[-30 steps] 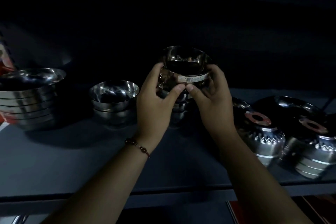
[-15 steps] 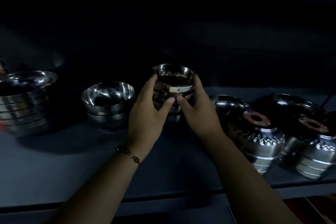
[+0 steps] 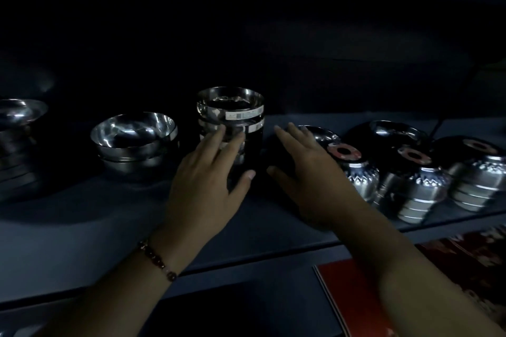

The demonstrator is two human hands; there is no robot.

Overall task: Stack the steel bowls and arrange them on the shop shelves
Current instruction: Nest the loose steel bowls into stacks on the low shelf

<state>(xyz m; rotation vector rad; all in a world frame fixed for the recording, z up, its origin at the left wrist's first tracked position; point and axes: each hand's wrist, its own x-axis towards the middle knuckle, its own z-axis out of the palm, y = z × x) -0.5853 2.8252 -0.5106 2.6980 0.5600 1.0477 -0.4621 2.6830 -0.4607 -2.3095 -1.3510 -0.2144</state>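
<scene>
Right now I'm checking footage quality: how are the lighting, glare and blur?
Head view: very dim, the back of the shelf nearly black; bright glare on the steel bowls; the labelled stack reads fairly sharp; red packaging at lower right is motion-blurred; wide-angle bending at the edges.

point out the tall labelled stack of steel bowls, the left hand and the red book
tall labelled stack of steel bowls (image 3: 230,107), head view, rim of the top bowl
left hand (image 3: 204,183), head view, back of the hand
red book (image 3: 353,293), head view, its cover
</scene>
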